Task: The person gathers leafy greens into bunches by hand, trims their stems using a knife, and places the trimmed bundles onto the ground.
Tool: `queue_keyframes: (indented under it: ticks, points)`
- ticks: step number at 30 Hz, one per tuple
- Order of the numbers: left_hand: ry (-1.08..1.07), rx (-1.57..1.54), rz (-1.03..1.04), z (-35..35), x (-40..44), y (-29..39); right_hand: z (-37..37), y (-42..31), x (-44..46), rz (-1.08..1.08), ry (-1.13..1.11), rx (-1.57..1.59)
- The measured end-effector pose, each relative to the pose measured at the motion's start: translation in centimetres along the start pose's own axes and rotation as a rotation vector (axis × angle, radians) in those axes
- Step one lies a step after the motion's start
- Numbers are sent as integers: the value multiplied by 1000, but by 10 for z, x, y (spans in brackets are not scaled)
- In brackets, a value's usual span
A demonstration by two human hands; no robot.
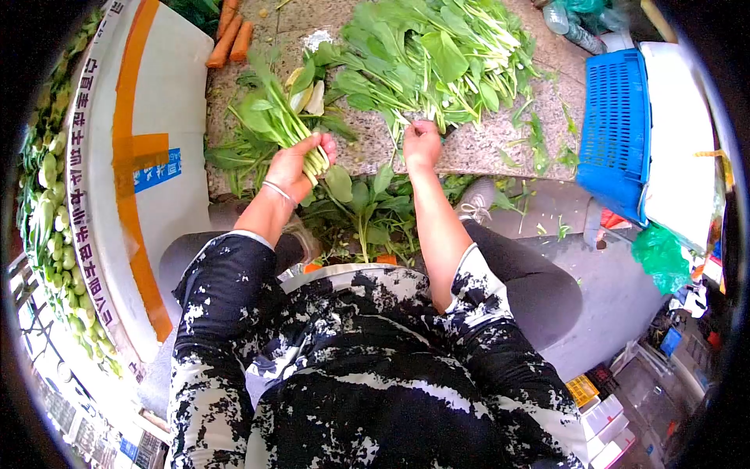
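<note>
My left hand (301, 166) is wrapped round the pale stems of a bunch of leafy greens (273, 117), whose leaves point away over the stone slab. My right hand (422, 144) is closed in a pinch at the near edge of a large pile of leafy greens (445, 55). What its fingertips hold is too small to make out. Loose leaves (242, 156) lie beneath and left of the held bunch, with a few yellowish, wilted ones (306, 92) beside it. Below the slab's edge, between my legs, more greens (366, 211) are heaped.
Several carrots (231, 35) lie at the slab's (484, 156) far left. A white foam box (176, 86) with orange tape stands at the left. To the right are a blue plastic basket (617, 125), a white box (683, 133) and a green plastic bag (662, 259). Scraps (539, 144) litter the slab.
</note>
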State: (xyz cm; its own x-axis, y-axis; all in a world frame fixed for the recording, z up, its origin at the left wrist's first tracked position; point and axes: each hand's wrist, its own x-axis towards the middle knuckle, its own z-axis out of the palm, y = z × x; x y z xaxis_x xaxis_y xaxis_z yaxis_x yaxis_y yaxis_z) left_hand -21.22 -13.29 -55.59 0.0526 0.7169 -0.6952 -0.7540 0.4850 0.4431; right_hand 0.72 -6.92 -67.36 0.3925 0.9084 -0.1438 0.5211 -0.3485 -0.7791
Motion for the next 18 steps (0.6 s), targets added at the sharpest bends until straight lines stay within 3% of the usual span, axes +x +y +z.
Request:
queue_keyframes:
  ticks: [3, 6, 11, 15, 17, 18]
  points:
    - [1, 15, -159, 0, 4, -6, 3, -3, -8, -168, -22, 223]
    - [33, 171, -218, 5, 1, -11, -22, -68, -55, -345, -116, 275]
    - [-2, 203, -184, 5, 2, -13, -36, -105, -115, -747, -223, 113]
    - [84, 236, -132, 3, -1, -14, -38, -106, -125, -585, -257, 167]
    - [156, 297, -52, 8, -7, -14, -40, -111, -131, -277, -431, -19]
    - [157, 294, -51, 5, -7, -14, -40, -108, -128, -279, -433, -21]
